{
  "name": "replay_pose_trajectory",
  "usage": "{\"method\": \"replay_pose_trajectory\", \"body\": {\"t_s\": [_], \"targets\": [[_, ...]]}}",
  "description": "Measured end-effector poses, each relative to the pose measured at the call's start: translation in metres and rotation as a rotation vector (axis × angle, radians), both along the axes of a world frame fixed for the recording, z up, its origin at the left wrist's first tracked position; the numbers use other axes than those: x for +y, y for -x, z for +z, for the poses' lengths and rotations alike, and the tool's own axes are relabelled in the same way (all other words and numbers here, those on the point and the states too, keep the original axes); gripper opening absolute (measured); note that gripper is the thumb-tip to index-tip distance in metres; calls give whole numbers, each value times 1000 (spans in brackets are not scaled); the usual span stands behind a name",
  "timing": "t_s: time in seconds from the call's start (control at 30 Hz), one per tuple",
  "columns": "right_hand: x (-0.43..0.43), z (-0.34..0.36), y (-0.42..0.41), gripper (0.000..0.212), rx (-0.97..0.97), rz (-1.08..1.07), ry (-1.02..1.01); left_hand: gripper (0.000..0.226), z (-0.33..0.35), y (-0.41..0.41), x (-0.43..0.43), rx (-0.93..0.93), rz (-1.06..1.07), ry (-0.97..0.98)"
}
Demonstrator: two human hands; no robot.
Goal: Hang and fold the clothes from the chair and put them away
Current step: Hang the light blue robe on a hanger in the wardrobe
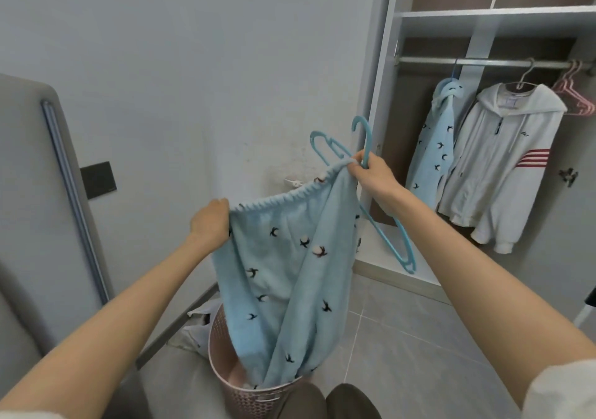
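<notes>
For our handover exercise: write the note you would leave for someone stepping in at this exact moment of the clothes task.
Left hand: grips one end of the waistband of the blue patterned garment.
Right hand: pinches the other end and also holds blue hangers.
The garment's lower end trails into the pink basket.
Done: a matching blue top and a white hoodie hang on the wardrobe rail.
Left: get this garment onto a hanger and up on the rail; spare pink hangers sit at the rail's right end.

text: none legible | white jacket [503, 160] chest mark: too small
</notes>
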State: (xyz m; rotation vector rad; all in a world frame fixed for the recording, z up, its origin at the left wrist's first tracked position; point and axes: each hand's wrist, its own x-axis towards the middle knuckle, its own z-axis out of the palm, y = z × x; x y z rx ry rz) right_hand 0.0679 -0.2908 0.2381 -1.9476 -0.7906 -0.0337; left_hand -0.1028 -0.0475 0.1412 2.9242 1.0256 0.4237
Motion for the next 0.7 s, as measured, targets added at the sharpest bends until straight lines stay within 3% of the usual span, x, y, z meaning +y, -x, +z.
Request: {"method": "replay_pose_trajectory", "body": {"t_s": [0.17, 0.3, 0.43, 0.53, 0.7], "targets": [[-23, -26, 1, 18, 110, 119, 233, 30, 18, -8, 7, -190, -104, -20], [-46, -55, 7, 10, 162, 295, 481, 28, 15, -11, -1, -241, -191, -70], [-61, -80, 11, 4, 279, 337, 311, 28, 9, -17, -8, -228, -257, -60], [-62, -85, 13, 15, 316, 280, 117, 23, 3, -22, -15, -194, -316, -21], [-64, -77, 23, 21, 282, 265, 128, 26, -6, -29, -28, -258, -358, 30]]}}
